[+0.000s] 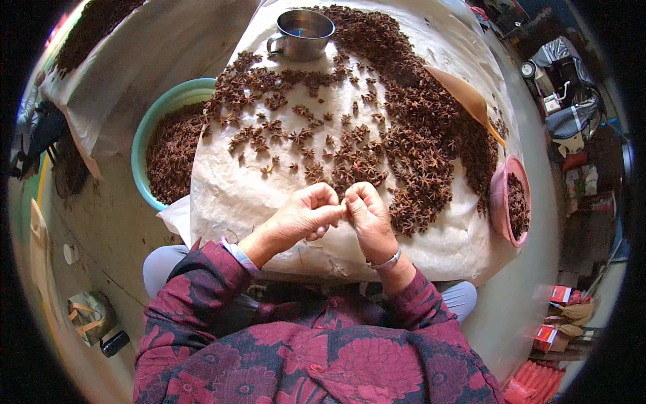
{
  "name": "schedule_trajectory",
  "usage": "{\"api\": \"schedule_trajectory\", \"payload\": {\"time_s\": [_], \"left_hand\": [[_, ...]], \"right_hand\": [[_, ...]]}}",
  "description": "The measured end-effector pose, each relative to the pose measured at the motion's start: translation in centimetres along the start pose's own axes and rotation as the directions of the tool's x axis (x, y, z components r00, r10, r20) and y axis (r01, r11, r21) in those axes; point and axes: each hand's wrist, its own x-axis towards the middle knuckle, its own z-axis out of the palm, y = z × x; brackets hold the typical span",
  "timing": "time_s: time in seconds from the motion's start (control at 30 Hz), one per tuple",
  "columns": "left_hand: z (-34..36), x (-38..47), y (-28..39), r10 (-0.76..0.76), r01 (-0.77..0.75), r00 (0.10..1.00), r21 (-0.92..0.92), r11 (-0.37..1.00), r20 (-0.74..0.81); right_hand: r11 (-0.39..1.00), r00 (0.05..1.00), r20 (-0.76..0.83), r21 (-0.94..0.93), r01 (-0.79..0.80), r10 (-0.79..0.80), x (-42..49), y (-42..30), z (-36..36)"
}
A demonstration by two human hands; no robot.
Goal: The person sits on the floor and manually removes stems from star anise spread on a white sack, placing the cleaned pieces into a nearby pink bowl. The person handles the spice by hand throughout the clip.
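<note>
My left hand (309,212) and my right hand (371,218) meet over the near part of a cloth-covered table, thumbs and fingertips pinched close together. Whatever may be between the fingertips is too small or hidden to make out. Just beyond them lies a loose cluster of dried star anise (356,169). A larger heap of star anise (421,166) runs along the right side, close to my right hand. Scattered single pods (300,135) dot the pale cloth sheet (237,202) ahead of my left hand.
A steel mug (303,48) stands at the far edge. Left of the table is a green basin (139,151) full of star anise; a pink basket (497,197) holding more sits at the right edge. A tan scoop (462,93) lies on the heap. A bag (91,318) rests on the floor.
</note>
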Motion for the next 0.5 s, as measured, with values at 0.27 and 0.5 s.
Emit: {"api": "schedule_trajectory", "payload": {"time_s": [0.27,0.5], "left_hand": [[-2.8,1.1,0.2,0.033,-0.059,0.995,-0.292,0.955,-0.092],[-2.8,1.7,0.2,-0.031,0.009,0.993,-0.2,0.98,-0.109]], "right_hand": [[0.88,0.83,0.558,-0.4,0.255,0.013,1.1,-4.3,-4.6],[0.528,0.95,-0.075,-0.843,0.102,-0.303,14.5,-3.4,-7.2]]}}
